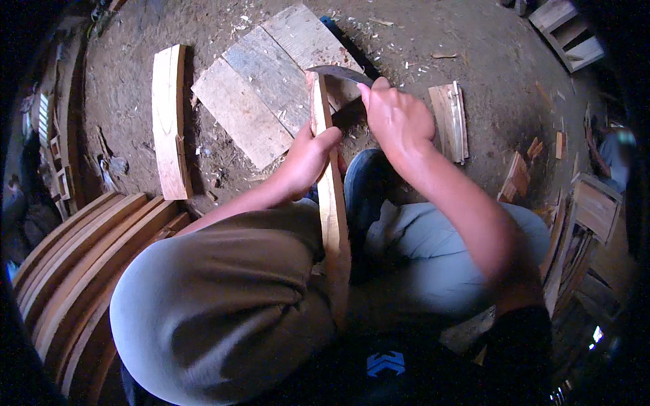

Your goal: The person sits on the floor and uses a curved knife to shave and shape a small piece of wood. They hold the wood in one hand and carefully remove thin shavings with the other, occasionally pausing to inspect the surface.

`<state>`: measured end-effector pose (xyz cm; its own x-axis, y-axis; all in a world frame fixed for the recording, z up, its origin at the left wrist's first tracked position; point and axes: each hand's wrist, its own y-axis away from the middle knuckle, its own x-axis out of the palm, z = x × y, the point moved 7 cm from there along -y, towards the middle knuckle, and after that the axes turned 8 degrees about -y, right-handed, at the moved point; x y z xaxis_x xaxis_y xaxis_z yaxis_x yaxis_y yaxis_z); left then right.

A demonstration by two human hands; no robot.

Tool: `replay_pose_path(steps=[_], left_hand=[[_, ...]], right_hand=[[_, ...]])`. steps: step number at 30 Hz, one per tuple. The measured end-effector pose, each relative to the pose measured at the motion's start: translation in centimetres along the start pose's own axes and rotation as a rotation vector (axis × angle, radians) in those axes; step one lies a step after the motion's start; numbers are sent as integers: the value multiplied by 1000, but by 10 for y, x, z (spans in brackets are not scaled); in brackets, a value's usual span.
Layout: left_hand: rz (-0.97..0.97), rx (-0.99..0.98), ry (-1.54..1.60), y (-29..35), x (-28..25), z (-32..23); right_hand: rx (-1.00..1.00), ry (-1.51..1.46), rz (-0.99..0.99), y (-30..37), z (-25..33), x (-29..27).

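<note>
My left hand (308,160) is closed round the upper part of a long, narrow wooden strip (333,216). The strip runs from between my legs, past my left knee, up to a low plank board (247,111). A curved knife (338,72) is in my right hand (399,118), with my fingers wrapped round its handle, which is mostly hidden. Its dark blade points left and lies across the strip's far end; whether the two touch I cannot tell.
A pale, slightly curved plank (168,125) lies on the dirt floor to the left. Several curved wooden pieces (88,260) are stacked at the lower left. Short offcuts (449,122) lie at right, near a wooden frame (569,34). Shavings litter the ground.
</note>
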<state>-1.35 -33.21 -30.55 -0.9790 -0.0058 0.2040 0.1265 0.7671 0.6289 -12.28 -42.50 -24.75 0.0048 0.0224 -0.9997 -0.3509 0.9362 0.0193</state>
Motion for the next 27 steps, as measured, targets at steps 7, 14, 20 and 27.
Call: replay_pose_path(steps=[7,14,20,27], left_hand=[[3,-31,59,3,1,1],[12,-50,44,2,1,3],[7,0,12,-1,0,5],[16,-160,91,5,-2,0]], right_hand=[[-320,122,-169,-26,-2,-30],[143,-363,544,-21,-25,3],[149,-249,404,-10,-8,0],[66,-73,-42,-5,8,1]])
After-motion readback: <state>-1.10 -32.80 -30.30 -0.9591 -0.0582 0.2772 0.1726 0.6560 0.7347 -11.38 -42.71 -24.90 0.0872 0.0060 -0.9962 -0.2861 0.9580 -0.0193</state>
